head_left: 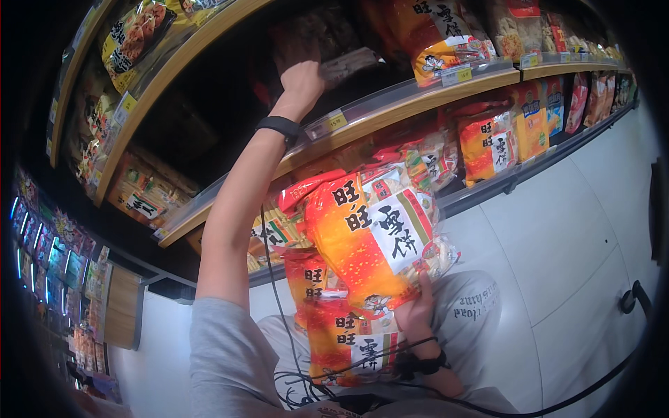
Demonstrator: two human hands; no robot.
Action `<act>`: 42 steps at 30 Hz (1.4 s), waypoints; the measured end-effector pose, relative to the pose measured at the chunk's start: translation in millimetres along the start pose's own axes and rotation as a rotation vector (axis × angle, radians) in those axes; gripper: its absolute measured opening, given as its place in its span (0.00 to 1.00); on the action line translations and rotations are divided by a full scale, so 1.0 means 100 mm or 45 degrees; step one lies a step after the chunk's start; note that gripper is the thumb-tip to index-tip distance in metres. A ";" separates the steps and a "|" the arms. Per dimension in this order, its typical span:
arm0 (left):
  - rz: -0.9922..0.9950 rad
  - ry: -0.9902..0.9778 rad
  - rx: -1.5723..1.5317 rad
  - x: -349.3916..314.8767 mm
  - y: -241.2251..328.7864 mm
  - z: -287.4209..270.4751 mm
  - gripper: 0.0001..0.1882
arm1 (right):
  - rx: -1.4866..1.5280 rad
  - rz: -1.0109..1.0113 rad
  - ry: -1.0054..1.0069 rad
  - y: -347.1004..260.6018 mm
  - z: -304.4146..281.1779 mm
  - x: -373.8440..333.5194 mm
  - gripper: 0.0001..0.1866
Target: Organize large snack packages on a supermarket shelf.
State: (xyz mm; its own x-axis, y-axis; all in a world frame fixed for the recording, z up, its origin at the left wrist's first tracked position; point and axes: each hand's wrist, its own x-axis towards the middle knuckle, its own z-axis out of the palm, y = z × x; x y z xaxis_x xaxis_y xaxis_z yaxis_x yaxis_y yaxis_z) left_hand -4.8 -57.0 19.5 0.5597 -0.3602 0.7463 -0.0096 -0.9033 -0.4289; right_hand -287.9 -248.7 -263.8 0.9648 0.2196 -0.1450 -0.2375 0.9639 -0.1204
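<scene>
On the left end of the racks, yellow snack packs [136, 38] already sit on their own shelf, and nobody's touching them. Next over is the upper shelf [394, 111], which runs back into heavy shadow with one dim packet [348, 63] barely showing. Below that, in the middle, three orange-and-red rice cracker bags are off the shelves: the front bag [341, 244] is up at a tilt before the lower shelf, a second bag [300, 268] is partly hidden behind it, and a third bag [331, 359] is down at the person's lap. Further right, a matching upper bag [446, 35] and lower bag [481, 146] are already on the two shelves. So I'd call it partway: some shelved, at least three not.

Now the grip. The left hand [303, 83] is stretched into the dark part of the upper shelf, black band on the wrist. Its fingers fade into shadow near that dim packet, so honestly can't tell if they're clasping anything or loose. The right hand [416, 313] is easier: it's grasping the front bag at its lower right corner, thumb on the near face, the other fingers mostly out of sight.
</scene>
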 end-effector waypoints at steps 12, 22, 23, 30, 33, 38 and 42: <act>0.047 -0.563 -0.182 -0.12 -0.43 -0.03 0.17 | -0.008 -0.002 -0.009 0.04 0.05 0.03 0.26; 0.466 0.251 -0.277 -1.01 -0.30 -1.19 0.23 | -0.068 0.102 -0.036 -0.02 -0.05 0.01 0.29; 0.505 0.254 -0.259 -1.12 -0.29 -1.27 0.24 | -0.080 0.102 -0.021 -0.02 -0.03 -0.01 0.29; 0.796 0.145 -0.226 -1.86 -0.38 -1.45 0.20 | -0.210 0.003 -0.021 0.03 0.05 0.02 0.28; 0.830 0.099 -0.273 -2.04 -0.39 -1.44 0.20 | -0.284 -0.003 -0.002 0.06 0.08 0.03 0.28; 0.774 0.033 -0.281 -2.26 -0.46 -1.34 0.24 | -0.336 0.036 0.031 0.09 0.08 0.01 0.28; 0.731 0.010 -0.327 -2.32 -0.44 -1.31 0.24 | -0.338 0.040 0.029 0.08 0.10 -0.02 0.28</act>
State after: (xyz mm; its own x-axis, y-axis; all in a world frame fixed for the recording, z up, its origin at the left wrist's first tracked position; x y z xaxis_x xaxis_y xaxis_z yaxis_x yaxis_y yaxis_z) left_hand -242.7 36.3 -68.2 0.4001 -0.8053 0.4375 -0.5061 -0.5921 -0.6271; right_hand -290.4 -239.9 -255.0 0.9544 0.2426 -0.1742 -0.2916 0.8829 -0.3681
